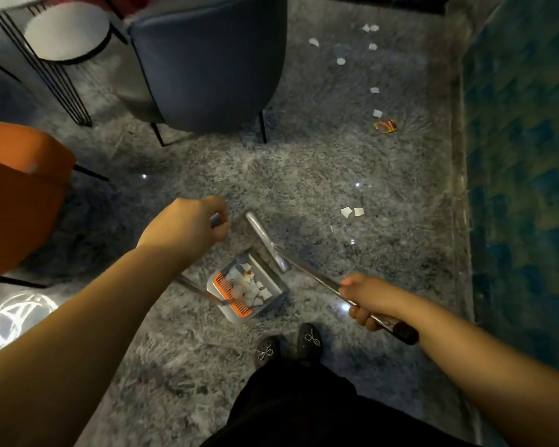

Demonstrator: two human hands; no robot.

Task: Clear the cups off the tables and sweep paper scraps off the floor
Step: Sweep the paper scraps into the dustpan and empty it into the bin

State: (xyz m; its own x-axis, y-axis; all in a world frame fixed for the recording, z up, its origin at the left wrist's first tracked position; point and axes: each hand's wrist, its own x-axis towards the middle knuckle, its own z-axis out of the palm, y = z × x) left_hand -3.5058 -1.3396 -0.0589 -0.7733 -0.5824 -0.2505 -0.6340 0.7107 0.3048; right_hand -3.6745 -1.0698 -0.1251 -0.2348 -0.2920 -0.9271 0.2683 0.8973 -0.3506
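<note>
My left hand is closed around the top of the dustpan's long handle. The grey dustpan with an orange comb sits on the floor in front of my feet and holds several white paper scraps. My right hand grips the metal broom handle near its black end. The grey broom head rests on the floor just beyond the dustpan. Two white scraps lie to the right of the broom. Several more scraps and a red-and-yellow wrapper trail toward the far right.
A dark blue chair stands ahead and an orange chair at the left. A round white side table with black wire legs is at the far left. A teal wall runs along the right. My shoes are behind the dustpan.
</note>
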